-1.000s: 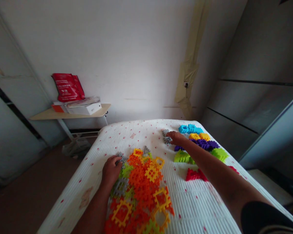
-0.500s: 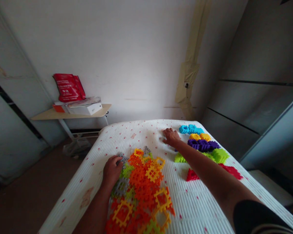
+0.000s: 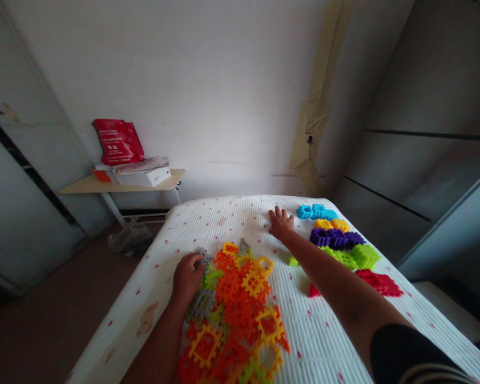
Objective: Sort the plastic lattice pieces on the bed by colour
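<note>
Curls the left hand (image 3: 188,277) against grey pieces (image 3: 208,260) beside the orange pile (image 3: 237,304); cannot tell whether gripping. Spreads the right hand (image 3: 280,221) wide over the sheet (image 3: 240,216), hiding anything beneath. Could drag neighbours along by lifting, or topple the green stack (image 3: 366,256) by sweeping the arm (image 3: 328,288) low.

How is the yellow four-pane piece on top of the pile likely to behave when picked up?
The yellow piece will probably feel light, since its panes are open. It looks like molded plastic, so it is likely fairly stiff, not floppy. Its toothed edge may snag the orange pieces, which it overlaps.
</note>
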Available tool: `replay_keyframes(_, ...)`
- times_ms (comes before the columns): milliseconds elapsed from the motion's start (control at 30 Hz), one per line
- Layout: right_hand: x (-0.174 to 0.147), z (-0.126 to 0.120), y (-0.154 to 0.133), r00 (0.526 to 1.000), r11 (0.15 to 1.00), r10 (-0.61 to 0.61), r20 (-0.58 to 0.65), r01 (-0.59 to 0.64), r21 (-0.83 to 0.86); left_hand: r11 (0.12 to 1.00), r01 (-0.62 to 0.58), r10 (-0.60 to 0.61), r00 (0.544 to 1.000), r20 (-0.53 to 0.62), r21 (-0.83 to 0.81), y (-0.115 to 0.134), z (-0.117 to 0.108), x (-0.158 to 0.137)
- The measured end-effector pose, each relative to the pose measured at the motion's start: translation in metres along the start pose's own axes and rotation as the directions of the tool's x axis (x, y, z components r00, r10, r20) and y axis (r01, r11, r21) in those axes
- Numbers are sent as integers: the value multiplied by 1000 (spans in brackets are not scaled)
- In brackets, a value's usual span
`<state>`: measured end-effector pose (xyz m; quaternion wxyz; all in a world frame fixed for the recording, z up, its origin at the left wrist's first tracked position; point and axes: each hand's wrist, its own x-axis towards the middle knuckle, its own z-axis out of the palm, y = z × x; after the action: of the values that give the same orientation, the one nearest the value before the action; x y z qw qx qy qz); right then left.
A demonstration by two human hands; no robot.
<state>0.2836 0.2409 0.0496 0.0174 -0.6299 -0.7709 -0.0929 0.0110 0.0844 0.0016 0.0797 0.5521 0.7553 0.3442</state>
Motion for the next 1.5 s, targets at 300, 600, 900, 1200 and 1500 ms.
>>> replay_keyframes(300,-2,-1,2,1000,1000,10,10,-10,-22,997,60,-60,998,-2,-46,3,-2,-3)
replay_keyframes(600,-9,-34,-21,987,989,-137,-89,141,45,986,147,-147,989,3,-75,-1,-1,-1)
replay_keyframes(900,-73,-60,-84,894,864,-447,-29,441,243,979,132,-137,990,-25,-158,-5,-1,-1)
replay_keyframes(1200,-139,-20,-117,862,815,-486,-143,506,284,880,187,-243,967,-75,-436,-2,-5,-1)
replay_keyframes(1500,-146,-14,-117,865,813,-461,-197,501,299,678,118,-238,969,-65,-726,24,-14,-11)
